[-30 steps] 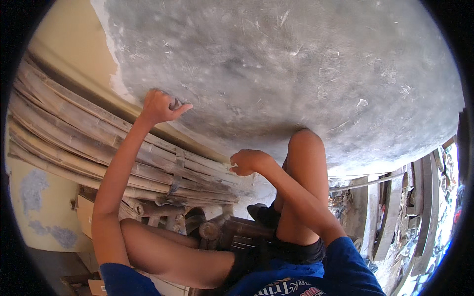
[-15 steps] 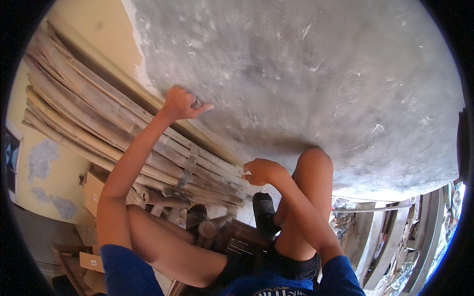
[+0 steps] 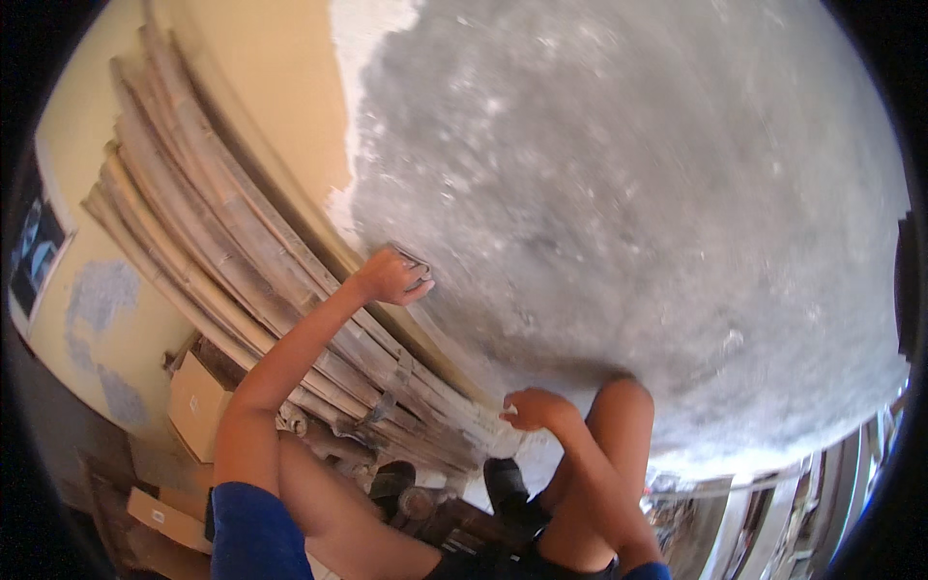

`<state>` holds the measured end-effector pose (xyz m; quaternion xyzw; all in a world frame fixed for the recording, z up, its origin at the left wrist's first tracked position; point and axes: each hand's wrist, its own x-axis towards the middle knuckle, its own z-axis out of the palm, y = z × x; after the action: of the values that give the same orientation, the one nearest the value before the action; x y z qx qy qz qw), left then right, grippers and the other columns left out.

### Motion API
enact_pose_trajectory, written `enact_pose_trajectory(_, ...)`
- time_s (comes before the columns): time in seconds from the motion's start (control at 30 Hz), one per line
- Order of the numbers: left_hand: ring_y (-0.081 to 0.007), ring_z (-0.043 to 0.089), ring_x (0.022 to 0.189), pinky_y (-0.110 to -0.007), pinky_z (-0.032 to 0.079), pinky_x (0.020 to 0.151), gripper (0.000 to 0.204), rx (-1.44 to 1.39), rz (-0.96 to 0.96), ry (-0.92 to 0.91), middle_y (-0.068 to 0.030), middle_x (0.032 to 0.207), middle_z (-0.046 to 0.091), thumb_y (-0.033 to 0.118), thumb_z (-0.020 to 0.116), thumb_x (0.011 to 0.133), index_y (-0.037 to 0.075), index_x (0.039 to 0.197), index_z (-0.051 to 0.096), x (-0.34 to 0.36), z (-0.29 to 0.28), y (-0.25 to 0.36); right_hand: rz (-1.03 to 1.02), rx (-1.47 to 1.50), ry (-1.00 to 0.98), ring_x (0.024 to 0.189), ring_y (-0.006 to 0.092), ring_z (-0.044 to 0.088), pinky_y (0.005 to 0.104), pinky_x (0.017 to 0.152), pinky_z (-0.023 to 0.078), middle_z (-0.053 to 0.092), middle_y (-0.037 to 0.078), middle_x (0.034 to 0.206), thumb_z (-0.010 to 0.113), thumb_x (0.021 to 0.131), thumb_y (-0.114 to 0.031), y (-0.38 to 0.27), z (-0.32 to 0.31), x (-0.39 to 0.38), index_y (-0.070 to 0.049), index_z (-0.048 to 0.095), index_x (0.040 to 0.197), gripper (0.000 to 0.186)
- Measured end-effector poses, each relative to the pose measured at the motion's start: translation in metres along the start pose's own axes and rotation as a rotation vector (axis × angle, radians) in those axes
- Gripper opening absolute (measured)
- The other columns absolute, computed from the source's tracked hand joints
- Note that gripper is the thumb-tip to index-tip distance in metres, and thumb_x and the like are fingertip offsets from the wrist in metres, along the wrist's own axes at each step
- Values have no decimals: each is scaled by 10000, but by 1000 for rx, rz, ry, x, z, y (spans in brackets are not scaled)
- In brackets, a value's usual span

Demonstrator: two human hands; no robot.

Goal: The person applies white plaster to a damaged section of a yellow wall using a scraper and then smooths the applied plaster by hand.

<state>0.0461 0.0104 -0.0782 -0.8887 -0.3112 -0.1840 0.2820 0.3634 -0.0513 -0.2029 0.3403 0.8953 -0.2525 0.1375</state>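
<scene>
My left hand (image 3: 394,276) is closed on a thin folded sheet (image 3: 414,259), probably sandpaper, and presses it against the grey plastered wall (image 3: 580,213). It works near the plaster's left border, beside the yellow paint. Only the sheet's edge shows past my fingers. Lower and to the right, my right hand (image 3: 537,409) hangs in front of the wall by my raised right knee. Its fingers are loosely bent, with a gap between thumb and fingers and nothing visible in them.
A tied bundle of long bamboo poles (image 3: 251,232) leans along the wall at left, under my left forearm. Cardboard boxes (image 3: 198,401) stand lower left. Wooden slats (image 3: 773,522) lie at lower right. My feet in dark footwear (image 3: 505,483) are below.
My view has shifted, so wall and poles sit lower in it. The left hand has moved along the wall, its thumb now folded in. The right hand stays near the knee.
</scene>
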Motion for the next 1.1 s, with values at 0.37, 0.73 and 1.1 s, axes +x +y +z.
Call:
enact_pose_trajectory(0.37,-382,556,657,-437,441,624,210,-58,-922,503,-201,661,554,189,459,834,-4,777,518,-17,-38,-66,-170,69,11,845,372,596,418,740,468,636,195,880,481,869,-401,-12,-6,-23,-83,558,1098,400)
enact_pose_trajectory(0.73,-336,577,643,-441,446,609,190,-46,-754,36,-161,613,554,191,435,852,26,793,508,-22,-64,-53,-165,74,-60,862,357,598,402,749,468,635,190,916,480,875,-394,-18,-4,-19,-83,554,1115,400)
enact_pose_trajectory(1.1,-390,551,617,-475,425,612,309,68,-1088,627,-197,601,544,216,369,896,15,711,514,4,-68,-92,-112,67,-204,967,369,568,432,850,442,609,207,1006,488,867,-401,-21,3,-7,-52,544,1124,437)
